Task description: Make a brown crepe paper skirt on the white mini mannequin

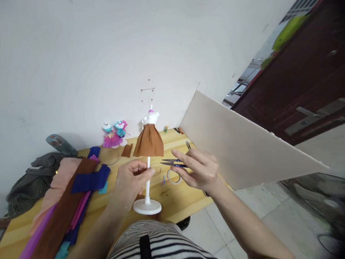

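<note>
A small white dress form (154, 117) on a round-based stand wears a gathered brown doll skirt (149, 142) round its waist. My left hand (132, 181) is closed on the stand's white pole (148, 187), below the hem. To the right, my right hand (201, 168) pinches thread snips (181, 165) with blue grips between thumb and fingers. Their two blades are parted and point left, just below and beside the hem. I cannot tell from here whether the blade tips touch any thread. The form stands upright near the table's front edge.
Fabric strips (62, 205) in brown, blue and pink cover the table's left side. Small dressed forms (112, 133) and a bottle (61, 143) stand behind. A tape roll (169, 176) lies under my right hand. A white panel (231, 143) borders the right side.
</note>
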{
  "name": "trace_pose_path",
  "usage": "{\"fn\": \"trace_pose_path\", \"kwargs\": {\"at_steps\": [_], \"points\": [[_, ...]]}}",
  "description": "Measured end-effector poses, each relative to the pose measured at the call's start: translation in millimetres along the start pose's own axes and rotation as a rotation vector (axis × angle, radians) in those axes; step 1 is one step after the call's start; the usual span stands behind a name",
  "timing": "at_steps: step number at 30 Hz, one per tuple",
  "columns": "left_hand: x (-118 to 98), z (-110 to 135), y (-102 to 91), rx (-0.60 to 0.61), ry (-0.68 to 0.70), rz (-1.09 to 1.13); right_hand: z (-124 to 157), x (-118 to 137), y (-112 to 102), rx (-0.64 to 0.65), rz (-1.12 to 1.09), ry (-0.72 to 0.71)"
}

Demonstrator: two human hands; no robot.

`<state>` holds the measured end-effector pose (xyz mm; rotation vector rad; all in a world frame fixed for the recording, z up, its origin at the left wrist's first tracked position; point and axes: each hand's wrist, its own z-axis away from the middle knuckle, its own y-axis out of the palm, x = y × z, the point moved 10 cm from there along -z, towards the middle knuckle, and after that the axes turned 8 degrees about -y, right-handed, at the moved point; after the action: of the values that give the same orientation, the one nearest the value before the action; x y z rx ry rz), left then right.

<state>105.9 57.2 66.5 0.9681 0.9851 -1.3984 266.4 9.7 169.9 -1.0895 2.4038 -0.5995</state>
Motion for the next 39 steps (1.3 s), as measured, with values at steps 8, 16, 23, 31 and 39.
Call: {"fn": "trace_pose_path", "kwargs": {"at_steps": [8,16,23,31,39], "points": [[6,-11,-17.9,-0.073,0.120,0.087,6,-16,27,0.133,-0.662,0.535],[8,-21,-32.2,-0.212,0.214,0.020,43,7,87,0.383,-1.299,0.986],[5,-19,-30.6,-0.226,0.255,-0.134,53,-1,96,0.334,-1.366,1.112],[4,-19,-23.6,-0.209,0.240,-0.164,62,-13,98,0.285,-1.333,1.209],[-3,-16,-18.9,-0.221,0.228,-0.186,61,-15,96,0.266,-1.354,1.189]]}}
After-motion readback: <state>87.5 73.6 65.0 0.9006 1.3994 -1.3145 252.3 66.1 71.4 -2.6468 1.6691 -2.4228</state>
